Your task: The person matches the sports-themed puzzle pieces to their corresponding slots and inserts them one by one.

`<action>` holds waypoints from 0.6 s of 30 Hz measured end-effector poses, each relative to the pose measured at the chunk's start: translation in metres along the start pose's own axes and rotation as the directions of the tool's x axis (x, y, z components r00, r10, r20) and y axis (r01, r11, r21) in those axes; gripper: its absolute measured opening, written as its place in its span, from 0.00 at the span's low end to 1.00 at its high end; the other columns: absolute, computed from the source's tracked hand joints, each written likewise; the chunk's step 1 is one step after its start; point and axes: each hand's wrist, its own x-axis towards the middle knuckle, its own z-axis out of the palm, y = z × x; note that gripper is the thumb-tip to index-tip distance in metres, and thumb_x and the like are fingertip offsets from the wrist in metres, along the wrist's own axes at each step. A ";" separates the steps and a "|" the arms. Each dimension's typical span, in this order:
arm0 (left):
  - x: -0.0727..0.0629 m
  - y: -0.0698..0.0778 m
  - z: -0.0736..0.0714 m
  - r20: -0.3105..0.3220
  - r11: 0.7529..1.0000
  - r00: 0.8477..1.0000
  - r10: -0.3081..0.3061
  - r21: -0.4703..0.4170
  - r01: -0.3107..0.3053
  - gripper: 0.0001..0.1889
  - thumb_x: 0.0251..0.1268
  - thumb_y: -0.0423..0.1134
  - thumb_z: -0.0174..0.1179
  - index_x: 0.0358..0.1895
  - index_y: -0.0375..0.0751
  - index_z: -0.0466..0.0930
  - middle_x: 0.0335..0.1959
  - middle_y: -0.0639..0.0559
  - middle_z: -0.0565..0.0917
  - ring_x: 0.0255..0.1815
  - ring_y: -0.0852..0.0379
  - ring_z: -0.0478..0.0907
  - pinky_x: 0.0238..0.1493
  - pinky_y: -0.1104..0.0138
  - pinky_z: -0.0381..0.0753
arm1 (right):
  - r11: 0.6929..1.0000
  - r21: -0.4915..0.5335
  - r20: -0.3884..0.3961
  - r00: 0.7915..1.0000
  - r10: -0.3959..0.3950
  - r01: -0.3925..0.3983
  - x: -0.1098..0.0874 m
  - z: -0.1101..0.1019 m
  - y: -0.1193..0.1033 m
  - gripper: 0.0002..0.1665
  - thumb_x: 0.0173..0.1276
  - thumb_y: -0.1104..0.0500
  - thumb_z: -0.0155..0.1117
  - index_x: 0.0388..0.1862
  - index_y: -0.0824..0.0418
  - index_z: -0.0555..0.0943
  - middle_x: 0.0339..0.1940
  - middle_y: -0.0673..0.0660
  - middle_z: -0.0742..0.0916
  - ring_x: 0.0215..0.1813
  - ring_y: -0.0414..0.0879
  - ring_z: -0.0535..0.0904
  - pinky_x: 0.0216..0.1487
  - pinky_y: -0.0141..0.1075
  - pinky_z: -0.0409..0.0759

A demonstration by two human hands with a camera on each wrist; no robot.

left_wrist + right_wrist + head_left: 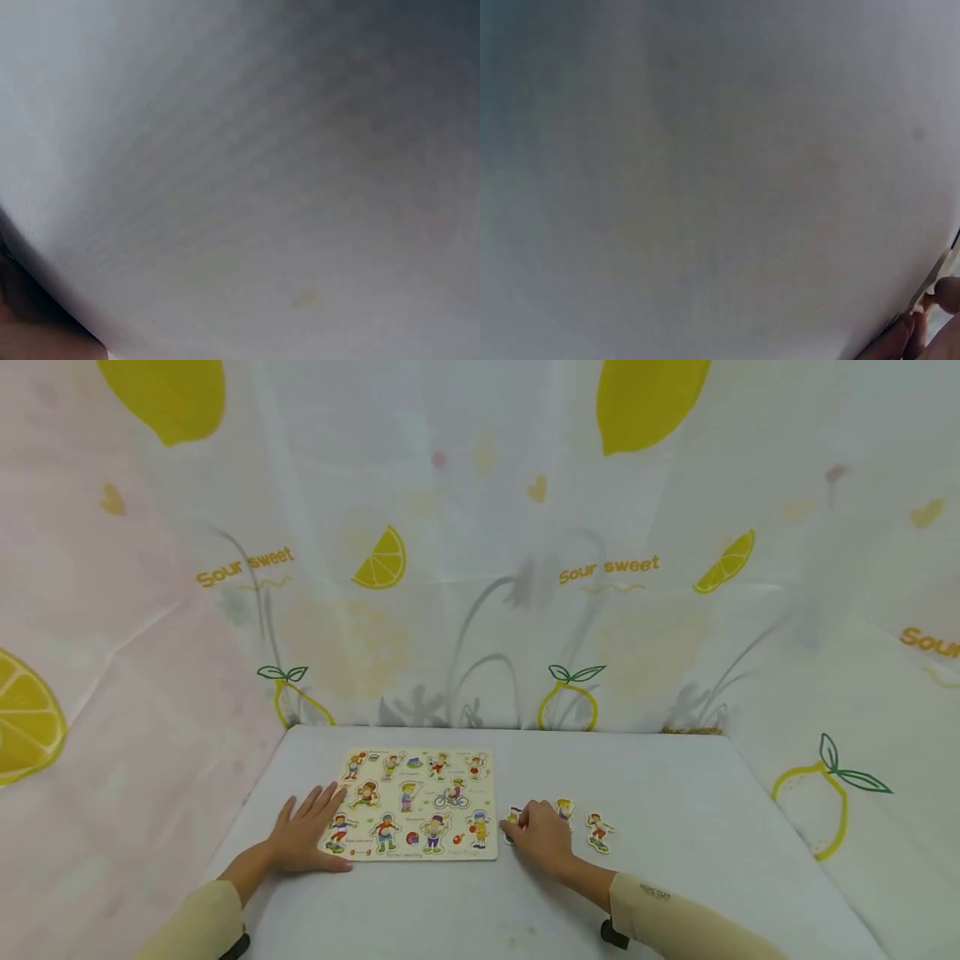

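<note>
A wooden puzzle board [375, 815] printed with cartoon sports figures lies flat on the white table. My left hand [306, 837] rests at its left edge with the fingers spread and the thumb along the lower left corner. Just off the board's right edge, my right hand [543, 841] pinches a small figure-shaped puzzle piece [513, 814], largely hidden by the fingers. The right wrist view catches the thin edge of this piece [933, 279] between the fingertips at the lower right corner. In the left wrist view only a bit of hand shows.
One loose puzzle piece [565, 808] lies right behind my right hand, partly covered by it. Another loose piece [599, 832], a figure in a red top, lies further right. A lemon-print cloth [465, 635] rises behind the table [420, 910] and along its sides.
</note>
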 end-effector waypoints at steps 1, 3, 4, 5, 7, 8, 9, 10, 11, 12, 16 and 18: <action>0.001 -0.001 0.001 -0.004 1.000 1.000 0.005 -0.003 -0.005 0.71 0.34 0.80 0.65 0.79 0.39 0.46 0.80 0.33 0.49 0.78 0.30 0.43 0.69 0.30 0.34 | 1.000 0.001 -0.001 1.000 0.002 -0.002 0.001 0.000 0.000 0.21 0.60 0.46 0.73 0.21 0.56 0.75 0.21 0.48 0.72 0.24 0.39 0.65 0.22 0.30 0.62; 0.002 -0.004 0.005 -0.002 1.000 1.000 0.003 -0.002 -0.003 0.71 0.34 0.81 0.64 0.79 0.41 0.46 0.80 0.34 0.48 0.78 0.31 0.42 0.70 0.31 0.33 | 1.000 -0.009 0.002 1.000 0.000 0.000 0.002 -0.001 0.000 0.20 0.61 0.47 0.72 0.20 0.55 0.75 0.21 0.48 0.72 0.24 0.39 0.65 0.22 0.30 0.62; 0.002 -0.004 0.005 0.000 1.000 1.000 0.003 -0.002 -0.003 0.71 0.35 0.81 0.64 0.79 0.40 0.46 0.80 0.34 0.48 0.78 0.30 0.42 0.70 0.30 0.33 | 1.000 -0.008 0.008 1.000 0.000 0.000 0.003 -0.002 0.000 0.19 0.61 0.48 0.72 0.20 0.55 0.75 0.21 0.48 0.72 0.25 0.39 0.65 0.22 0.29 0.62; 0.002 -0.003 0.003 0.001 1.000 1.000 0.007 -0.004 -0.007 0.70 0.35 0.80 0.64 0.79 0.40 0.46 0.79 0.33 0.49 0.78 0.30 0.43 0.69 0.30 0.33 | 1.000 -0.008 0.018 1.000 0.003 -0.002 0.003 -0.003 -0.001 0.19 0.61 0.49 0.72 0.19 0.56 0.75 0.21 0.48 0.72 0.25 0.39 0.65 0.23 0.29 0.63; 0.001 0.000 0.000 0.010 1.000 1.000 0.008 -0.006 -0.008 0.70 0.35 0.80 0.65 0.79 0.38 0.47 0.79 0.32 0.49 0.78 0.29 0.43 0.69 0.29 0.34 | 1.000 -0.006 0.022 1.000 0.000 0.001 0.005 -0.005 -0.001 0.18 0.61 0.51 0.72 0.19 0.57 0.76 0.22 0.49 0.73 0.25 0.39 0.66 0.23 0.30 0.63; 0.001 0.002 -0.001 0.020 1.000 1.000 0.003 -0.003 -0.003 0.70 0.36 0.80 0.65 0.79 0.38 0.47 0.79 0.32 0.49 0.78 0.29 0.43 0.69 0.29 0.34 | 1.000 -0.006 0.024 1.000 0.000 0.000 0.006 -0.006 0.000 0.17 0.61 0.53 0.72 0.19 0.57 0.77 0.22 0.49 0.73 0.25 0.40 0.66 0.23 0.30 0.63; 0.001 0.004 -0.002 0.028 1.000 1.000 0.001 -0.004 -0.001 0.70 0.36 0.80 0.64 0.78 0.37 0.47 0.79 0.32 0.48 0.78 0.29 0.43 0.69 0.29 0.34 | 1.000 -0.008 0.021 1.000 -0.004 0.005 0.007 -0.007 0.001 0.16 0.60 0.54 0.72 0.19 0.58 0.77 0.22 0.49 0.73 0.25 0.40 0.66 0.23 0.30 0.63; 0.001 0.006 -0.003 0.031 1.000 1.000 0.002 -0.003 -0.002 0.70 0.36 0.80 0.65 0.78 0.36 0.47 0.79 0.32 0.48 0.78 0.29 0.43 0.69 0.29 0.35 | 1.000 -0.013 0.016 1.000 -0.016 0.016 0.009 -0.008 0.002 0.14 0.59 0.56 0.72 0.19 0.58 0.78 0.22 0.49 0.74 0.25 0.40 0.66 0.24 0.30 0.64; 0.000 0.007 -0.004 0.038 1.000 0.999 -0.001 0.000 0.001 0.70 0.36 0.79 0.65 0.78 0.36 0.47 0.79 0.32 0.48 0.78 0.29 0.43 0.69 0.29 0.35 | 0.999 -0.025 0.009 0.999 -0.038 0.039 0.010 -0.009 0.004 0.13 0.58 0.57 0.73 0.20 0.59 0.79 0.23 0.49 0.74 0.26 0.40 0.67 0.24 0.30 0.64; 0.001 0.009 -0.004 0.047 1.000 0.999 -0.010 0.008 0.010 0.70 0.36 0.80 0.64 0.78 0.36 0.47 0.80 0.33 0.48 0.79 0.30 0.43 0.70 0.30 0.35 | 0.997 -0.032 0.001 0.998 -0.065 0.065 0.011 -0.010 0.006 0.11 0.57 0.59 0.73 0.20 0.59 0.81 0.23 0.49 0.75 0.26 0.40 0.67 0.25 0.30 0.65; -0.001 0.011 -0.008 0.041 1.000 0.999 -0.016 0.007 0.015 0.70 0.36 0.79 0.66 0.78 0.35 0.48 0.80 0.32 0.48 0.79 0.29 0.43 0.69 0.29 0.35 | 0.974 -0.049 0.006 0.975 -0.221 0.221 0.015 -0.011 0.013 0.05 0.57 0.62 0.74 0.25 0.58 0.84 0.29 0.50 0.80 0.32 0.42 0.74 0.34 0.34 0.73; -0.001 0.011 -0.009 0.032 1.000 0.999 -0.011 -0.010 0.011 0.70 0.37 0.78 0.67 0.78 0.35 0.47 0.79 0.32 0.48 0.78 0.29 0.43 0.69 0.29 0.34 | 0.959 -0.007 0.021 0.959 -0.281 0.282 0.017 -0.010 0.015 0.04 0.58 0.63 0.73 0.28 0.58 0.85 0.35 0.52 0.82 0.38 0.45 0.78 0.40 0.40 0.78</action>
